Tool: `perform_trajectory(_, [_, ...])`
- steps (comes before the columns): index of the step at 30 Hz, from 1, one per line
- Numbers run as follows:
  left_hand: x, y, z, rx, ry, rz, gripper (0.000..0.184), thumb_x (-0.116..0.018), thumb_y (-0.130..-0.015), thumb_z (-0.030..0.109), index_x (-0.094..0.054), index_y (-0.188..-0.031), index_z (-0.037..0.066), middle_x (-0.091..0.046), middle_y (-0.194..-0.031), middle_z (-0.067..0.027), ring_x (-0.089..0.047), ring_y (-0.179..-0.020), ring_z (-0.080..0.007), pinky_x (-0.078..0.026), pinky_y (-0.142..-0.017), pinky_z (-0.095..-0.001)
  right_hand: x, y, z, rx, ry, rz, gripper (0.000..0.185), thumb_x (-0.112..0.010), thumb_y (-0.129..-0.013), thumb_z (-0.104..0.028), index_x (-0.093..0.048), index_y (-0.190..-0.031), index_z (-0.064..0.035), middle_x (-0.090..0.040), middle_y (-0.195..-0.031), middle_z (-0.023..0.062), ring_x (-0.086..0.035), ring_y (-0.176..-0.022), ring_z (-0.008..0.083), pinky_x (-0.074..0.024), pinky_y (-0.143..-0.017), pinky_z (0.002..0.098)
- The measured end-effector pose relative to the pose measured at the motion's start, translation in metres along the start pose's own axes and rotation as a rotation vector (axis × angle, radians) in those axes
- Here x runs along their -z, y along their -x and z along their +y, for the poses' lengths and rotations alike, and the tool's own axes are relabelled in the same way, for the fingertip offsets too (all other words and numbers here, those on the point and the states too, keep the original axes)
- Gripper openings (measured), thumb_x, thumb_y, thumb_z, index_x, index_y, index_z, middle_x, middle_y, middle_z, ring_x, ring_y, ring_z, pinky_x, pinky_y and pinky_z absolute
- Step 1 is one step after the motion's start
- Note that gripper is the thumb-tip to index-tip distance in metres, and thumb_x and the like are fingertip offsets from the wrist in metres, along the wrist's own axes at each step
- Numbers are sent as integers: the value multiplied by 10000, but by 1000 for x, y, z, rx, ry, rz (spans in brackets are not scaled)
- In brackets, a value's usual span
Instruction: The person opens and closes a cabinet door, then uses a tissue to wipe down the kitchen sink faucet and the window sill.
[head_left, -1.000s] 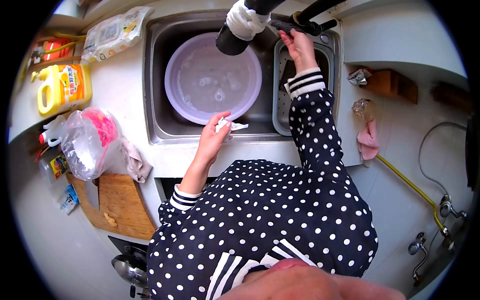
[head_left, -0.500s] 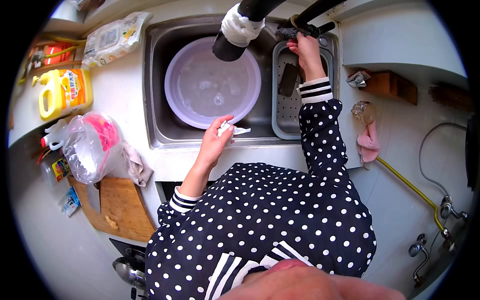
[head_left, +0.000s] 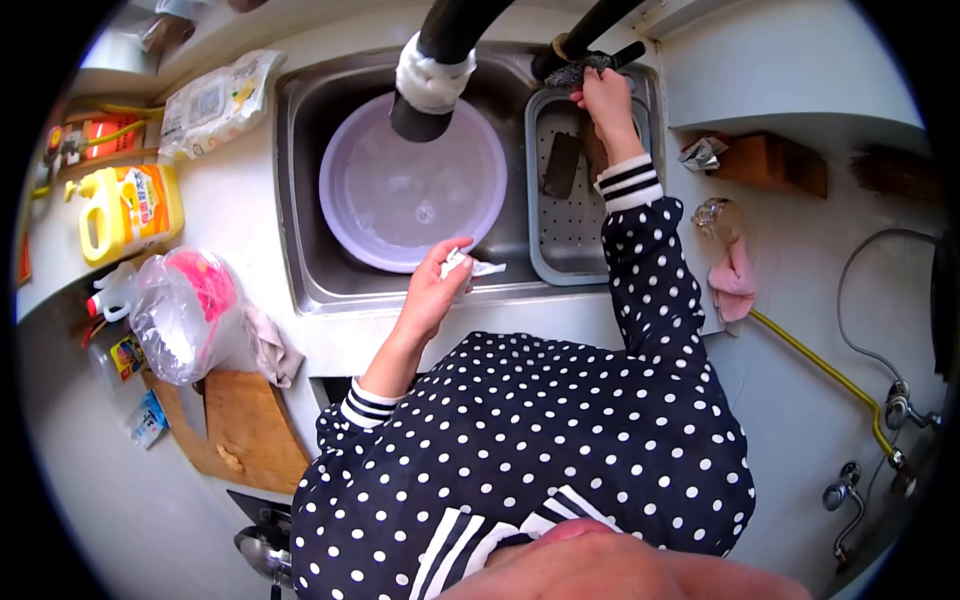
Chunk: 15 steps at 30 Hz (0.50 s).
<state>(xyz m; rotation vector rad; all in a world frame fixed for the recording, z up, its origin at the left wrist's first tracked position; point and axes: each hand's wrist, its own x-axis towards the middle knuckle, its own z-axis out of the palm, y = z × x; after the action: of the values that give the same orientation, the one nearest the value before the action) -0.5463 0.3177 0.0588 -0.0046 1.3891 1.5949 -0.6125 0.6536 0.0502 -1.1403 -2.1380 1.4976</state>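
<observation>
My left hand (head_left: pixel 435 293) is closed on a crumpled white piece (head_left: pixel 457 264), maybe tissue or a thin wrapper, at the front rim of the sink (head_left: pixel 300 240). Its narrow end sticks out to the right. Just beyond stands a lilac basin (head_left: pixel 335 215) with cloudy water in it. My right hand (head_left: pixel 606 98) reaches to the back right of the sink, its fingers pinched on a dark grey mesh scourer (head_left: pixel 580 72) beside the black pipe. Below that wrist lies a grey perforated drain tray (head_left: pixel 570 235) with a dark block (head_left: pixel 561 165) in it.
A black tap (head_left: pixel 425 120) wrapped in white cloth overhangs the basin. Along the left are a wipes pack (head_left: pixel 215 105), a yellow jug (head_left: pixel 135 210), a plastic bag (head_left: pixel 170 330), and a cutting board (head_left: pixel 250 425) with a knife (head_left: pixel 192 405). A glass jar (head_left: pixel 718 218) and pink cloth (head_left: pixel 733 285) are at right.
The camera view has shifted slightly, so the sink and basin appear a little lower and further left. Both hands keep nearly the same places and grips.
</observation>
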Motion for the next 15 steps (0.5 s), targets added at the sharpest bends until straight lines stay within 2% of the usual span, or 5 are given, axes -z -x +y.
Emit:
perform_trajectory(6, [-16, 2, 4, 55, 8, 6, 351, -532, -872, 151, -462, -1199, 45, -563, -917, -32, -555, -797, -113, -442, -676, -225, -27, -9, 45, 1, -158, 18, 184, -467, -801, -47, -556, -729, 96, -604, -608, 159, -627, -531, 243, -485, -481, 310])
perform_trajectory(7, [-18, 3, 4, 52, 18, 2, 347, -531, -871, 137, -463, -1198, 42, -555, -906, -27, -544, -784, -105, -437, -676, -223, -24, -3, 31, -57, -175, -35, 214, -437, -872, -102, -551, -841, 76, -602, -729, 124, -614, -577, 194, -469, -482, 272])
perform_trajectory(10, [-21, 3, 5, 40, 24, 5, 346, -529, -871, 120, -459, -1200, 40, -547, -893, -18, -532, -781, -93, -434, -678, -219, -29, 13, 4, -98, -428, 7, 249, -464, -871, -110, -544, -760, 98, -598, -627, 151, -628, -530, 227, -483, -458, 296])
perform_trajectory(12, [-22, 3, 4, 46, 23, 15, 348, -528, -872, 120, -455, -1203, 42, -547, -892, -19, -531, -787, -92, -435, -679, -218, -44, 5, 26, -260, -513, 44, 240, -468, -868, -102, -532, -776, 110, -593, -638, 157, -621, -518, 222, -482, -449, 287])
perform_trajectory(15, [-21, 5, 4, -6, 23, 1, 358, -525, -873, 127, -440, -1210, 38, -556, -895, -29, -534, -762, -100, -444, -670, -225, -49, 3, 29, -192, -529, 74, 231, -459, -872, -111, -542, -807, 94, -606, -704, 149, -620, -553, 210, -485, -479, 273])
